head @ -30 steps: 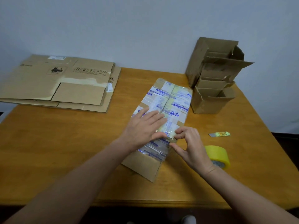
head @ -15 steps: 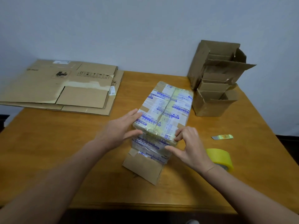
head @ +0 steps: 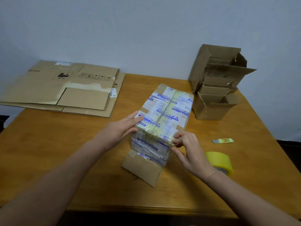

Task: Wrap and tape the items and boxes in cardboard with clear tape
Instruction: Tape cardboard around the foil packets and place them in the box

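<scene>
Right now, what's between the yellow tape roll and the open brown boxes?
A small yellow cutter lies between the tape roll and the open boxes, touching neither; the head view shows it.

Handling symbols (blurry) on flattened cardboard (head: 40, 88)

My one view comes from the head camera, looking forward and down from close above and behind the grip. The left hand (head: 120, 130) and right hand (head: 190, 150) meet on the taped bundle (head: 164, 111) mid-frame; beyond it the table (head: 48, 144) reaches the wall (head: 146, 30).
</scene>
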